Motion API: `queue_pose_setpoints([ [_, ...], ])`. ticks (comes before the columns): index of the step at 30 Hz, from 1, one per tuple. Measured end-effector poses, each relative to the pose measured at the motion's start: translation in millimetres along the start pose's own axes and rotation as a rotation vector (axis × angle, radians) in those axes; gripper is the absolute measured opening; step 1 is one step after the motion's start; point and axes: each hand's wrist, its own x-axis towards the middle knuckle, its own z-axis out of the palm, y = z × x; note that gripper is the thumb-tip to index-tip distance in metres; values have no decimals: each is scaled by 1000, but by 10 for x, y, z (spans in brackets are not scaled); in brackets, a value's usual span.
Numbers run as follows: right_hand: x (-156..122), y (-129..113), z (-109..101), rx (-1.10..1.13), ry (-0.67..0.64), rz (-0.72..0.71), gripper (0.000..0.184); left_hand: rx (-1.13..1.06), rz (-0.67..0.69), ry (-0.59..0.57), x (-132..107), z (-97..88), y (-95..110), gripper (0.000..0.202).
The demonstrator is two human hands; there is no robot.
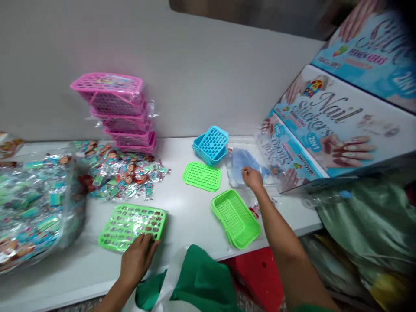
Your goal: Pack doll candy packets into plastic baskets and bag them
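My left hand (138,256) has its fingers curled over the near right corner of a green plastic basket (108,237). That basket lies on the table with its holed lid on, and small coloured packets show through the holes. My right hand (252,178) is pinched closed over a pile of clear plastic bags (235,180), at the edge of a bluish plastic bag (242,159). Close to that forearm sit nested green baskets (235,219) with nothing in them. Beyond these lie a loose green lid (202,176) and small blue baskets with a blue lid (212,143).
Wrapped pink baskets (117,110) stand stacked against the wall. Many small candy packets (120,171) lie in a heap, beside a large clear bag (69,195) full of more. Nail sticker boxes (320,121) rise at the right. A red surface (260,273) shows below the table edge.
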Motion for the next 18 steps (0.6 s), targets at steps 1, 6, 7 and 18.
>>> queue_pose_setpoints([
  [1, 194, 169, -36, -48, -45, 49, 34, -33, 5, -16, 14, 5, -13, 34],
  [6, 753, 518, 178, -135, -265, 144, 24, -101, -81, -26, 72, 36, -50, 32],
  [7, 810, 524, 249, -139, -294, 144, 26, -70, -120, -34, 77, 30, -45, 33],
  [18, 1080, 672, 491, -116, -354, 139, 18, 181, -112, -130, 136, -72, 88, 32],
])
